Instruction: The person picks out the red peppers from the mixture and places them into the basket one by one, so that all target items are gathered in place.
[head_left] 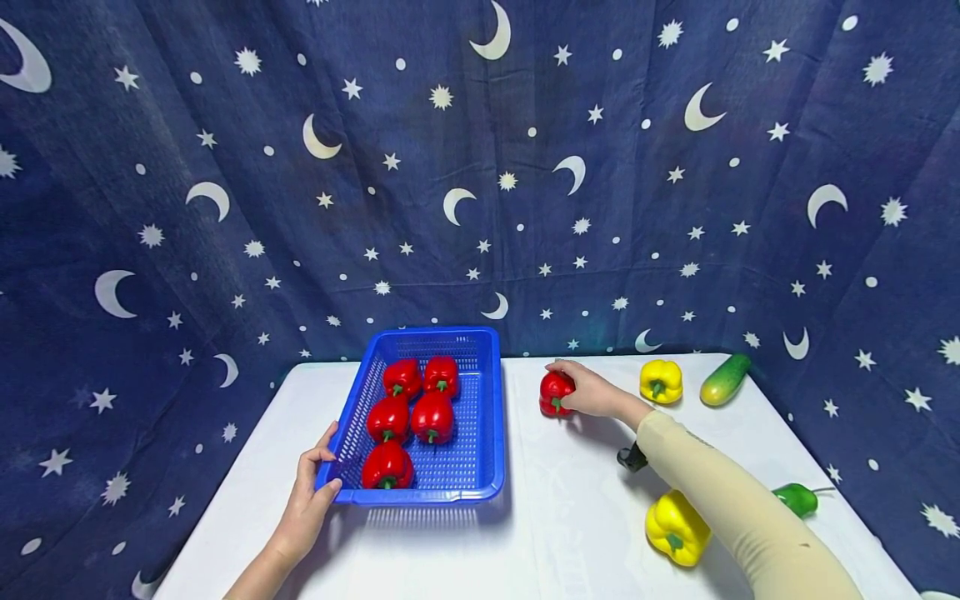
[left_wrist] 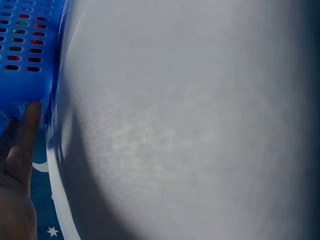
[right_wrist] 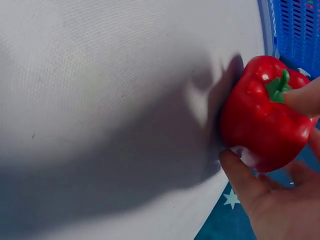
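My right hand (head_left: 592, 393) has its thumb and fingers around a red bell pepper (right_wrist: 262, 122) on the white table, to the right of a blue basket (head_left: 491, 425). In the right wrist view the thumb lies by the green stem. At the basket's front left corner, my left hand (head_left: 307, 492) holds the rim, fingers along the left side and thumb at the front. Its fingers against the blue wall (left_wrist: 30, 82) also show in the left wrist view. Several red bell peppers (head_left: 388, 418) sit inside the basket, mostly on its left side.
A yellow bell pepper (head_left: 661, 381) and a green-yellow cucumber-like vegetable (head_left: 724, 381) lie at the back right. Nearer are another yellow bell pepper (head_left: 675, 527), a dark object (head_left: 632, 457) and a green pepper (head_left: 797, 499), partly behind the right sleeve (head_left: 738, 508). A star-patterned curtain (head_left: 480, 208) hangs behind.
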